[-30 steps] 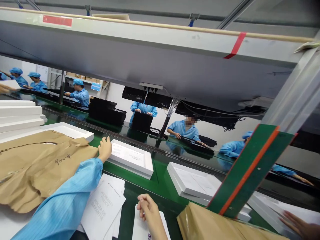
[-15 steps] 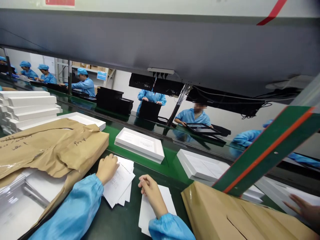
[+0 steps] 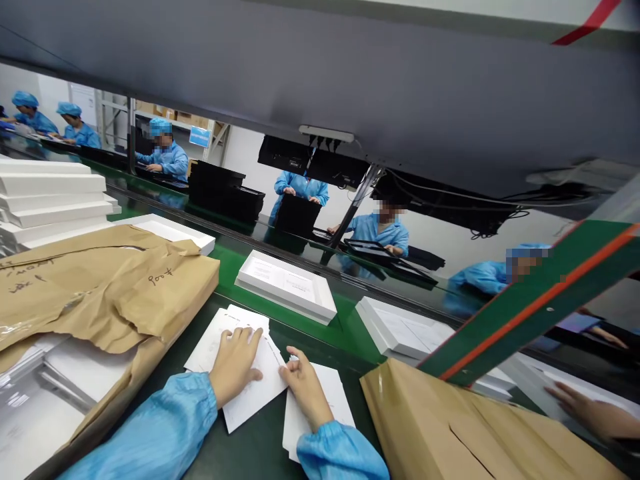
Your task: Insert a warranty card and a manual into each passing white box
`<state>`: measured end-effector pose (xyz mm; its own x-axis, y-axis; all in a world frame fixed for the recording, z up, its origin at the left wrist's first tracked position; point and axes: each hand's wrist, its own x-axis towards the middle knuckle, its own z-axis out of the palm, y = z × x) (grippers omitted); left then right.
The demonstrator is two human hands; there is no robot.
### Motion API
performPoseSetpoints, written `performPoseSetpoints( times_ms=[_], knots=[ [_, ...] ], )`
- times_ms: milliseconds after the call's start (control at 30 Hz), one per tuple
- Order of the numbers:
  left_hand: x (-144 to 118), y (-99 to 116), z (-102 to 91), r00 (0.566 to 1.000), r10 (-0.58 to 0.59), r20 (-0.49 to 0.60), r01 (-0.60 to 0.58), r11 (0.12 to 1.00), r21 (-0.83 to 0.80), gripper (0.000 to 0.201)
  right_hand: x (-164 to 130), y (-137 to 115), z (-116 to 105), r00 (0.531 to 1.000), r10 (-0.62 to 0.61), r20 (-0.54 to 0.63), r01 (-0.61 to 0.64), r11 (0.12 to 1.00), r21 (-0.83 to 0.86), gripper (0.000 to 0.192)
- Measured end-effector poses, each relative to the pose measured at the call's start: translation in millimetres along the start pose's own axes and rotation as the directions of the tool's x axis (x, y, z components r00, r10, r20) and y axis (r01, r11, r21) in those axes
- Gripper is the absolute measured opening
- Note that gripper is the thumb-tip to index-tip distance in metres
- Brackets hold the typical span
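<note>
My left hand (image 3: pixel 237 363) lies on a fanned pile of white printed paper sheets (image 3: pixel 257 400), its fingers spread flat and the thumb held apart. At the pile's right edge, my right hand (image 3: pixel 307 390) has its thumb and forefinger closed on the edge of a sheet. Beneath the right wrist rests a second small stack of white sheets (image 3: pixel 337 397), partly covered by the hand and sleeve. Just beyond both hands, on the green belt, sits an open white box (image 3: pixel 285 287) with printed paper inside.
On the left lies a torn brown paper package (image 3: pixel 170 287), with stacked white boxes (image 3: pixel 55 200) behind it. A brown package (image 3: pixel 430 413) stands at right, beside a slanted green post (image 3: pixel 540 300). Another white box (image 3: pixel 410 330) is on the belt. A co-worker's hand (image 3: pixel 595 407) shows far right.
My left hand has shifted right and opened from a curl to lie flat on the sheets, which are more fanned out. My right hand has closed on a sheet's edge.
</note>
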<state>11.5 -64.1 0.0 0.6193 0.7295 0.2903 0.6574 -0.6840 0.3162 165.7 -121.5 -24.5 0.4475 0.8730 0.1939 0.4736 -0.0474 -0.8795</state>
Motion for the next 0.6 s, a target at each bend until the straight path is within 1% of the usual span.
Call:
performPoseSetpoints(
  times_ms=[67,133,167,267,300,367,400,433,467,533,567,600],
  knots=[
    [2,-1,-3.2,1.0,-0.024,-0.001,0.024,1.0,-0.006,0.066,-2,-5,0,1.0,-0.015,-0.012,0.015,1.0,-0.026,0.031],
    [5,-4,-8.1,0.998,-0.064,0.008,0.064,0.998,-0.01,0.064,-3,-11,1,0.999,-0.041,-0.021,0.04,0.998,-0.05,0.027],
    [7,-7,-11.0,0.997,-0.082,0.016,0.082,0.997,-0.014,0.058,-4,-14,2,0.998,-0.056,-0.024,0.055,0.997,-0.06,0.026],
    [14,-20,-19.6,0.994,-0.098,0.049,0.101,0.993,-0.063,0.029,-6,-19,1,0.992,-0.117,-0.048,0.111,0.988,-0.106,0.029],
    [16,-24,-22.2,0.992,-0.102,0.072,0.11,0.988,-0.108,0.022,-6,-20,0,0.989,-0.133,-0.062,0.124,0.984,-0.125,0.031],
    [20,-34,-26.6,0.983,-0.155,0.1,0.174,0.959,-0.225,0.016,-5,-21,-6,0.986,-0.142,-0.087,0.127,0.98,-0.155,0.033],
    [22,-38,-28.4,0.975,-0.2,0.097,0.22,0.932,-0.289,0.017,-4,-21,-11,0.986,-0.136,-0.095,0.119,0.979,-0.165,0.033],
    [24,-42,-29.9,0.965,-0.252,0.071,0.26,0.9,-0.351,0.018,-4,-21,-17,0.987,-0.124,-0.101,0.105,0.98,-0.172,0.032],
    [25,-46,-30.9,0.953,-0.302,0.022,0.283,0.865,-0.413,0.019,-3,-22,-24,0.988,-0.111,-0.107,0.091,0.979,-0.182,0.032],
    [29,-53,-30.6,0.925,-0.371,-0.082,0.267,0.788,-0.555,0.02,-4,-24,-40,0.988,-0.089,-0.123,0.06,0.973,-0.221,0.032],
    [30,-57,-28.8,0.912,-0.397,-0.105,0.245,0.731,-0.637,0.019,-5,-24,-48,0.989,-0.077,-0.127,0.043,0.967,-0.25,0.03],
    [31,-60,-25.9,0.901,-0.423,-0.102,0.225,0.654,-0.722,0.02,-8,-25,-55,0.99,-0.063,-0.123,0.025,0.958,-0.284,0.028]
  ],
)
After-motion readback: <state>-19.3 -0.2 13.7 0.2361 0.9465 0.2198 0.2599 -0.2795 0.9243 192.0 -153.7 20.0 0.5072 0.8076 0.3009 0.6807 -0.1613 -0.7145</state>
